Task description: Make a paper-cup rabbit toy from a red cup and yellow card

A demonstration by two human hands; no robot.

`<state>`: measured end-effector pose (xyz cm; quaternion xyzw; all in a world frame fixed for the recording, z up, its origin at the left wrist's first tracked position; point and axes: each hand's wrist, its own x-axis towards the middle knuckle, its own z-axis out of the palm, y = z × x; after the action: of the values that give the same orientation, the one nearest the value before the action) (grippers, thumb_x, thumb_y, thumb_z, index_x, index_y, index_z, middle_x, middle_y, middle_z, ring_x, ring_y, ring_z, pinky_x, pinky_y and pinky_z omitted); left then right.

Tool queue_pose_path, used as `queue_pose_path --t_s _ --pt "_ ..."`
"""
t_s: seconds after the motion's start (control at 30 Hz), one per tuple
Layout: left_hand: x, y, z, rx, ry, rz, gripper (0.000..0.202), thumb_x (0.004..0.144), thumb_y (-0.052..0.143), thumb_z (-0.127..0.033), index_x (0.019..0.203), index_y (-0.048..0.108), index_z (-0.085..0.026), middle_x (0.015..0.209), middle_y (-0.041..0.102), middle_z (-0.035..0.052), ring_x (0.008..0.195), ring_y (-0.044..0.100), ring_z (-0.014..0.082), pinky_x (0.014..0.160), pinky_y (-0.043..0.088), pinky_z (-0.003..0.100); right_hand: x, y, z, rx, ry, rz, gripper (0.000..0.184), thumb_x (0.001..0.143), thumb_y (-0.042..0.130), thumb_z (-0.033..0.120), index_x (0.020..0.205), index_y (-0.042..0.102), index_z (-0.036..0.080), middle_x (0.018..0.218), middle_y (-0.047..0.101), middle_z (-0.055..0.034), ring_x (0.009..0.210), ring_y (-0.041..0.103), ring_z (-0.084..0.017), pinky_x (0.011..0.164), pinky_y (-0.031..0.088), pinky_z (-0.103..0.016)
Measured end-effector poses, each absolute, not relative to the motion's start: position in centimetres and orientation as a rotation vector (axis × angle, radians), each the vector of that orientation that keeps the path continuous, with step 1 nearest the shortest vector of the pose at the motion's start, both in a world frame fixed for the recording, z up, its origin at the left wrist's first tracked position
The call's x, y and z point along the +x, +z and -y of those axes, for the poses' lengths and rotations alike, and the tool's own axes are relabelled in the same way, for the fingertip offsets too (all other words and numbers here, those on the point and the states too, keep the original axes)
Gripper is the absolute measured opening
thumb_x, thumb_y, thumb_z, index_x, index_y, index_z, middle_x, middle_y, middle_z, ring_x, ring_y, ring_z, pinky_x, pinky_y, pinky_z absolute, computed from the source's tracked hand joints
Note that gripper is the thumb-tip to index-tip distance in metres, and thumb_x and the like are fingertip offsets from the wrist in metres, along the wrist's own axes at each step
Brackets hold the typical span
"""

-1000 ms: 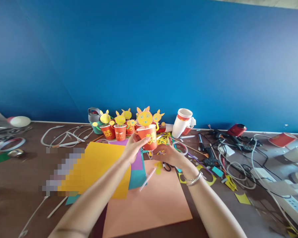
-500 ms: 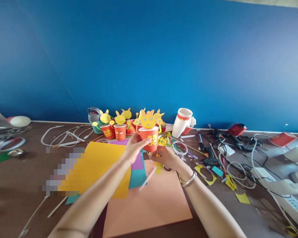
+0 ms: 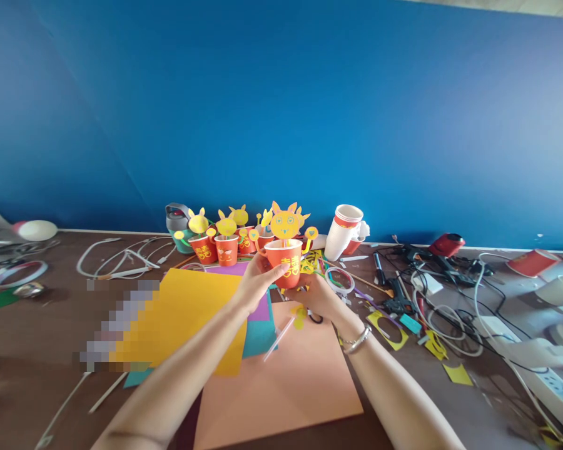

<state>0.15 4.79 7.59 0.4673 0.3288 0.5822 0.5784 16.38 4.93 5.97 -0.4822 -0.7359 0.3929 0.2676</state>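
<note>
My left hand (image 3: pixel 257 282) is wrapped round a red paper cup (image 3: pixel 276 255) with gold characters, held upright above the paper sheets. From the cup's mouth a yellow paper animal face (image 3: pixel 285 224) with pointed ears and blue eyes stands up on a thin stem. Curled yellow arms with round paws (image 3: pixel 311 234) stick out at both sides of the cup. Right beneath the cup's base, my right hand (image 3: pixel 319 296) has its fingers curled in. What those fingers pinch is hidden. Behind stand several similar red cups (image 3: pixel 226 252) with yellow paper faces.
Yellow card (image 3: pixel 201 306) and a peach sheet (image 3: pixel 281 387) lie below my hands, with a clear straw (image 3: pixel 279 337) on top. A white cup stack (image 3: pixel 340 234) stands by the blue wall. Rightward are tape (image 3: pixel 340 281), a glue gun (image 3: pixel 398 300), cables and a power strip (image 3: pixel 558 387).
The yellow face has risen out of the cup and its paws have spread outward. My left hand and the cup have shifted slightly right, and my right hand sits closer under the base.
</note>
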Motion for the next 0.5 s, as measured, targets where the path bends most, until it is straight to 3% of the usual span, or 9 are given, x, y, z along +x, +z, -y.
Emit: queue_pose_path --t_s 0.17,0.33,0.5 --pt "0.22 7.81 -4.55 1.100 1.349 -0.798 0.049 0.065 0.079 -0.032 0.108 0.063 -0.015 0.108 0.069 0.0118 0.100 0.063 0.0271 0.085 0.049 0.037 16.40 5.96 -4.90 -1.456 1.155 2.064 0.013 0.069 0.063 0.025 0.070 0.073 0.017 0.056 0.062 0.0003 0.045 0.046 -0.011 0.046 0.036 -0.023" --pt "0.48 7.55 -4.47 1.084 1.397 -0.788 0.047 0.065 0.079 -0.031 0.107 0.063 -0.015 0.110 0.069 0.0109 0.100 0.063 0.0256 0.085 0.049 0.036 16.34 5.98 -5.05 -1.327 1.048 1.972 0.012 0.069 0.063 0.023 0.066 0.072 0.015 0.069 0.067 -0.0018 0.062 0.056 -0.014 0.056 0.042 -0.023" --pt "0.58 7.35 -4.51 1.086 1.382 -0.787 0.047 0.064 0.080 -0.031 0.106 0.064 -0.016 0.108 0.070 0.0098 0.099 0.064 0.0259 0.084 0.050 0.035 16.68 6.26 -5.17 -1.417 1.149 2.094 0.011 0.068 0.062 0.022 0.066 0.071 0.016 0.058 0.063 -0.0005 0.052 0.052 -0.013 0.050 0.039 -0.022"
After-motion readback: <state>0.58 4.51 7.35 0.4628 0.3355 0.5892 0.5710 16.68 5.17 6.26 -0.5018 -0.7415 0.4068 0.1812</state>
